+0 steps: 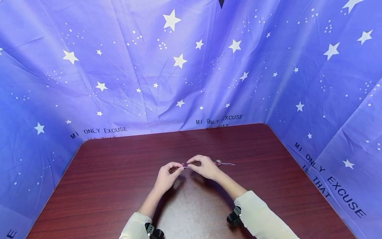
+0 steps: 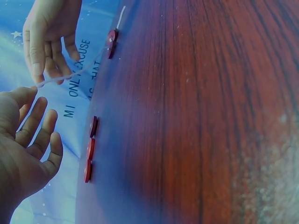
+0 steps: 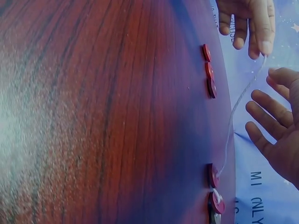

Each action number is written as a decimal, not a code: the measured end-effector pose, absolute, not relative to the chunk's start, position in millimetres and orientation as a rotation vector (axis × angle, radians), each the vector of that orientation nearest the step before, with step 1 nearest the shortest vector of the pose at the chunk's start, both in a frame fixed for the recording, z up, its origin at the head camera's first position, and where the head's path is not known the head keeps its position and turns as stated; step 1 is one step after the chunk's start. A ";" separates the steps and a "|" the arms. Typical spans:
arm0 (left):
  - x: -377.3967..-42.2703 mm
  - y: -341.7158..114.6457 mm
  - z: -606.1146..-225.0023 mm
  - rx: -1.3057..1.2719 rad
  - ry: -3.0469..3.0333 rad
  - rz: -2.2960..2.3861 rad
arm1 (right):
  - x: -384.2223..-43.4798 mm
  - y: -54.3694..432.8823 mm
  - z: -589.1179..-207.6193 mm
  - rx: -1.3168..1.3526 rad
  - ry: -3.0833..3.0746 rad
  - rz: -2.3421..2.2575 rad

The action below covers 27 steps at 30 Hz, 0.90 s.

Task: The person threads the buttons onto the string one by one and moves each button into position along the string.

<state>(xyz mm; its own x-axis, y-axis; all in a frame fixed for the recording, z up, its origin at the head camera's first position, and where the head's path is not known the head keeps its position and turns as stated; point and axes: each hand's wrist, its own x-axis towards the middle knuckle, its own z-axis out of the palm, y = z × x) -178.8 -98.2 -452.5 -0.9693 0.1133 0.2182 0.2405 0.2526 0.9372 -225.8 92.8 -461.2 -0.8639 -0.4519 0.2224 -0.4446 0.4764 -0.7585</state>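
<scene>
The starry backdrop reads "MI ONLY EXCUSE IS THAT" — above the worktop, left hand and right hand angle inward. The left fingers pinch a pale cord running to red buttons on the worktop; whether the right fingers grip it — cannot tell.

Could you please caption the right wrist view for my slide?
Left hand pinching a string that runs to red buttons on the table.

The tabletop between the forearms gives passage; string and red buttons obstruct farther forward.
</scene>
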 end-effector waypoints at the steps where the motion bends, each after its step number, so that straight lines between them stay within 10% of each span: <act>1: -178.9 -98.0 -452.6 -0.339 -2.402 -1.825 | -225.5 92.2 -461.0 -0.827 2.685 -1.388; 27: -178.9 -95.4 -452.7 -0.361 -2.437 -1.776 | -223.9 87.3 -464.1 -0.760 2.564 -1.452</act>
